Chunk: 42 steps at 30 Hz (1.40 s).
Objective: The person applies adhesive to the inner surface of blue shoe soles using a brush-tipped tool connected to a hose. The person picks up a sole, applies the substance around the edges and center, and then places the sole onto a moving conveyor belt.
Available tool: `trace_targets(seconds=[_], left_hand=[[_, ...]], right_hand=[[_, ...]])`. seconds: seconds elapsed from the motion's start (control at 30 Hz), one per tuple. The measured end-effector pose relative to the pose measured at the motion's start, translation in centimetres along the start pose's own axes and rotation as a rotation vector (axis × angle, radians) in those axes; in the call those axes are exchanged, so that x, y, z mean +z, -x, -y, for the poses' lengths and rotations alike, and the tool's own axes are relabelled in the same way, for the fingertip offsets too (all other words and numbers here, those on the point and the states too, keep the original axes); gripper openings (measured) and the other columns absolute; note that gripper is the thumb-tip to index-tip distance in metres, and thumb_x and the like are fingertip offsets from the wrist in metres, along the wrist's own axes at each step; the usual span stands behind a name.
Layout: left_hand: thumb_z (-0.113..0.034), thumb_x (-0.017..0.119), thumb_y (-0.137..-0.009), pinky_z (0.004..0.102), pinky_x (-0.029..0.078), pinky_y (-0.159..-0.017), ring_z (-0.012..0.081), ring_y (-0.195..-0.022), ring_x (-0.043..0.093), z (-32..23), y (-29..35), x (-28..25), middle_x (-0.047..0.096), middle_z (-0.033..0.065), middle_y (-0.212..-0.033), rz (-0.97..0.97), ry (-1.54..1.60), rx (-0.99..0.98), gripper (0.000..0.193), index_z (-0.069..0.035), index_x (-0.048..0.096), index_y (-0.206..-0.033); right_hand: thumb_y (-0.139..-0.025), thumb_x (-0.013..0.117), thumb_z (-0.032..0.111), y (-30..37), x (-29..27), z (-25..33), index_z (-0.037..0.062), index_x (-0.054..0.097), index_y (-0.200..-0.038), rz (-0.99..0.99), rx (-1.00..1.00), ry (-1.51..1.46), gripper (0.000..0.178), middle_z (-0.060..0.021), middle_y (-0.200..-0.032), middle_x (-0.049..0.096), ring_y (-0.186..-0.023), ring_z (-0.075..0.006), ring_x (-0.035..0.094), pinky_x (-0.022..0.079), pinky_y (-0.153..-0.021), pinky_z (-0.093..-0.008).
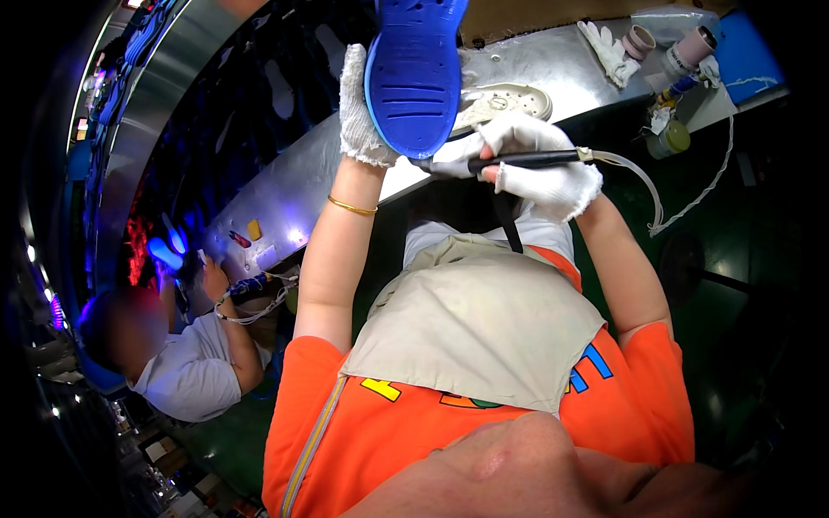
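Observation:
A blue shoe sole [414,82] with grooves and small holes is held up over the bench, its rounded end toward me. My left hand [358,112], in a white knit glove, grips it along its left side; part of the fingers is hidden behind it. My right hand [544,168] wears a white glove with bare fingertips showing. Its fingers are closed on a black pen-like brush [540,159], from whose back end a clear tube [635,168] runs. The brush tip is at the sole's lower edge; whether it touches cannot be seen. Behind lies a cream shoe part [509,99] with holes.
The metal bench [566,65] carries a white glove [607,53] and two pinkish cylinders, one upright [637,41], one tilted [691,50]. A yellowish jar [669,138] hangs near its edge. A co-worker [194,371] sits at left by a dark conveyor [250,95] with a curved metal hood [173,95].

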<state>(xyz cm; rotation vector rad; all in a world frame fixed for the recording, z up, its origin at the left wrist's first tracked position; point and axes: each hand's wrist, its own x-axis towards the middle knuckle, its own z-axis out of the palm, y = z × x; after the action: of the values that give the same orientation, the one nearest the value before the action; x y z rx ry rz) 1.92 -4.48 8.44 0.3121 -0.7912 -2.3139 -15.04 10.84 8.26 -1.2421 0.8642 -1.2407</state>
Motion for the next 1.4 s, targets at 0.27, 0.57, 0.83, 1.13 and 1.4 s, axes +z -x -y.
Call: trace_targets(seconds=[0.27, 0.57, 0.83, 1.13, 1.4], left_hand=[[-0.043, 0.047, -0.092, 0.0389, 0.054, -0.084, 0.0277, -0.095, 0.064, -0.4, -1.1, 1.0, 0.062, 0.0188, -0.109, 0.021, -0.053, -0.205, 0.051, 0.000, 0.054, -0.119], [-0.037, 0.054, -0.091, 0.0305, 0.057, -0.070, 0.0194, -0.081, 0.067, -0.2, -1.4, 2.2, 0.066, 0.0128, -0.100, -0.166, -0.408, -0.397, 0.042, -0.002, 0.057, -0.114], [-0.036, 0.056, -0.090, 0.0315, 0.058, -0.068, 0.0206, -0.080, 0.067, -0.4, -1.6, 3.2, 0.066, 0.0142, -0.098, -0.181, -0.480, -0.461, 0.041, -0.002, 0.059, -0.112], [-0.051, 0.042, -0.092, 0.0475, 0.056, -0.078, 0.0317, -0.095, 0.063, 0.9, -0.1, 1.8, 0.059, 0.0197, -0.113, -0.048, -0.177, -0.295, 0.061, -0.001, 0.046, -0.126], [-0.062, 0.031, -0.089, 0.0441, 0.049, -0.088, 0.0314, -0.100, 0.060, 3.0, 1.1, -0.2, 0.057, 0.0172, -0.117, 0.061, 0.247, -0.111, 0.070, -0.005, 0.047, -0.127]], right_hand=[[-0.069, 0.065, -0.002, -2.2, 0.0, 0.3, 0.0052, 0.060, -0.085, 0.013, -0.288, 0.368, 0.018, -0.0043, -0.086, 0.062, -0.080, -0.0155, 0.062, 0.051, -0.074, -0.0276], [-0.070, 0.066, 0.011, -3.3, -2.0, 1.3, 0.0061, 0.065, -0.082, 0.134, 0.043, 0.465, 0.013, -0.0011, -0.080, 0.064, -0.074, -0.0091, 0.060, 0.049, -0.069, -0.0223], [-0.069, 0.065, 0.006, -2.6, -3.3, 1.5, 0.0064, 0.064, -0.080, 0.129, -0.004, 0.506, 0.011, -0.0023, -0.078, 0.062, -0.074, -0.0118, 0.059, 0.048, -0.068, -0.0248], [-0.075, 0.063, -0.005, -0.8, -1.8, 2.5, -0.0008, 0.061, -0.088, -0.135, -0.124, 0.201, 0.014, -0.0093, -0.093, 0.063, -0.086, -0.0122, 0.060, 0.050, -0.076, -0.0246], [-0.076, 0.065, 0.002, -0.6, 1.3, 0.0, 0.0034, 0.062, -0.083, -0.135, -0.145, 0.115, 0.007, -0.0033, -0.083, 0.064, -0.078, -0.0103, 0.059, 0.049, -0.073, -0.0272]])
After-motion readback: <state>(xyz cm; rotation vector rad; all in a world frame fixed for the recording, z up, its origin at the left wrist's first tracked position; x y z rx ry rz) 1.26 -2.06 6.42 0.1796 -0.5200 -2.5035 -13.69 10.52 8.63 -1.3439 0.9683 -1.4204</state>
